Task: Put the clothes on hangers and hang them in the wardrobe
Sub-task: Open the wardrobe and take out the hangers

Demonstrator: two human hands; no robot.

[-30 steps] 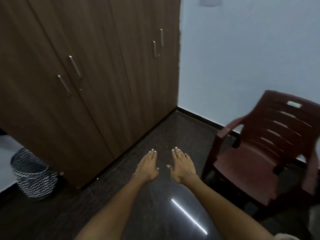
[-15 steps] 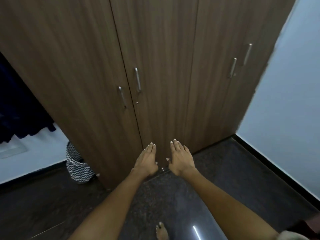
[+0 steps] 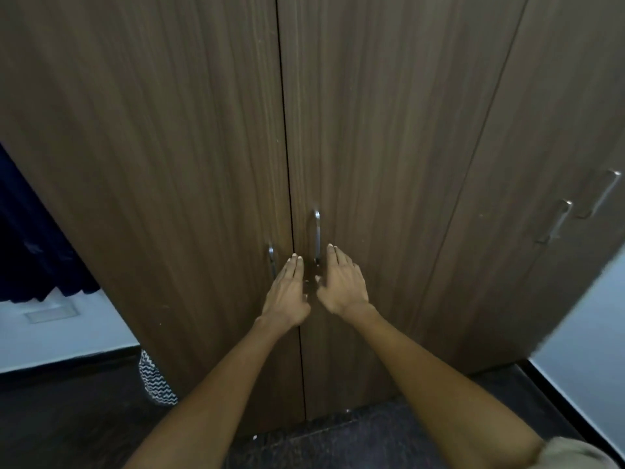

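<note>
At centre frame of the head view, both hands are raised before the closed wardrobe (image 3: pixel 372 130). The left hand (image 3: pixel 287 292) and right hand (image 3: pixel 343 286) are spread flat, fingers straight, holding nothing; contact with the doors cannot be confirmed. One second ago the view faced a chair and open floor with the wardrobe off to the left; it has since swung round and closed in, so the door seam now runs down mid-frame. Judgement: the person has squared up to open the doors, the first step toward hanging.

The left door handle (image 3: pixel 271 260) sits just beside the left fingertips; the right door handle (image 3: pixel 317 236) stands between the two hands, ungrasped. No clothes or hangers are visible.

Two further handles (image 3: pixel 581 206) show at right. A patterned basket (image 3: pixel 155 380) stands at lower left beside the wardrobe, clear of the doors' swing as far as can be judged.
</note>
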